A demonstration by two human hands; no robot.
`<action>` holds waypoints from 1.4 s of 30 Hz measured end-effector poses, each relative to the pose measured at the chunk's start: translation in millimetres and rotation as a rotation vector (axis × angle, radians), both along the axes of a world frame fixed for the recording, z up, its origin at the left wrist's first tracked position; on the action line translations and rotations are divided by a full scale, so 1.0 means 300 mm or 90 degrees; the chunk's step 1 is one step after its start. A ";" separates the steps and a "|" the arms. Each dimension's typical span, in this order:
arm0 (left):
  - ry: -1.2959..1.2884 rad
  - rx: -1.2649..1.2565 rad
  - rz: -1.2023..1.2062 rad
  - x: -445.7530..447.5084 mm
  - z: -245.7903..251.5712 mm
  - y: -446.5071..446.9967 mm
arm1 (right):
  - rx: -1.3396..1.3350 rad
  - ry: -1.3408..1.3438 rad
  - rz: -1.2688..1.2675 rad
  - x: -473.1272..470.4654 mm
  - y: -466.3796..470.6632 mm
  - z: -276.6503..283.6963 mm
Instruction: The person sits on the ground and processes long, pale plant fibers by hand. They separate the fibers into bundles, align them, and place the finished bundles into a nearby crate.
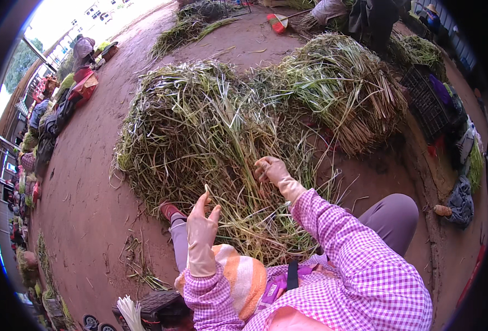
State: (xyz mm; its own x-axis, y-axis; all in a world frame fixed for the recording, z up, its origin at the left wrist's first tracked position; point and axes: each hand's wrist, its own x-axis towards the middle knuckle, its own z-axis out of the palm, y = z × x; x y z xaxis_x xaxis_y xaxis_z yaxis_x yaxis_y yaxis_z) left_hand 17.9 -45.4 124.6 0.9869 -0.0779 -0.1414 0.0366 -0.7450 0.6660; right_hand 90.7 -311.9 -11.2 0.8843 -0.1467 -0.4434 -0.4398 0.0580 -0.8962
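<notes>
A large heap of long, partly dried leafy stalks (173, 124) lies before me and reaches in between my legs. My left hand (202, 231), in a pale rubber glove, is raised at the heap's near left edge. Its thumb and forefinger are apart, and a small pale tip shows at the forefinger; whether that is glove or plant is unclear. Over the middle of the heap, my right hand (272, 171), gloved alike, has its fingers curled beside upright stalks. Its fingertips are partly hidden, so a grip on a stalk cannot be made out.
Another stalk pile (343, 87) lies at the back right, near a standing person's dark trousers (376, 25). A black plastic crate (426, 101) stands right. White stalks (129, 312) are bundled by a dark crate (159, 304) at lower left. A red-and-white broom (278, 23) lies behind.
</notes>
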 end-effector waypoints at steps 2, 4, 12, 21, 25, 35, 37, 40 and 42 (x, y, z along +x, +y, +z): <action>0.099 -0.017 0.008 0.014 -0.011 -0.006 | -0.102 -0.069 -0.103 0.156 -0.095 -0.078; 0.132 0.109 -0.068 0.044 -0.026 -0.016 | -0.286 -0.017 -0.042 0.300 -0.188 -0.134; 0.153 0.128 -0.149 0.112 -0.025 -0.049 | -0.727 0.111 0.324 0.374 -0.183 -0.045; 0.140 0.088 -0.112 0.093 -0.078 -0.019 | -0.580 -0.108 0.497 -0.215 0.177 0.092; 0.049 0.093 0.033 0.079 -0.113 0.068 | -0.406 -0.586 0.207 -0.288 0.241 0.217; 0.330 -0.250 0.123 0.013 -0.221 0.122 | 0.047 -0.029 0.356 -0.475 0.305 0.222; 0.370 -0.197 0.101 0.002 -0.222 0.117 | -0.032 -0.126 0.357 -0.517 0.304 0.211; 0.407 -0.378 0.056 -0.022 -0.219 0.112 | 0.090 -0.096 0.347 -0.528 0.291 0.202; 0.429 -0.568 0.037 -0.027 -0.208 0.107 | 0.034 -0.110 0.337 -0.520 0.275 0.201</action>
State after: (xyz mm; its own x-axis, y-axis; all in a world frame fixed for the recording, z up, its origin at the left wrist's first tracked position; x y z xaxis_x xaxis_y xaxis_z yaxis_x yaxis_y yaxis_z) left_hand 9.9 -13.3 62.1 0.7348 -0.3753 -0.5650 0.6109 0.0044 0.7917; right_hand -65.2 -229.5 48.9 0.8916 0.3552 -0.2808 -0.2687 -0.0841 -0.9596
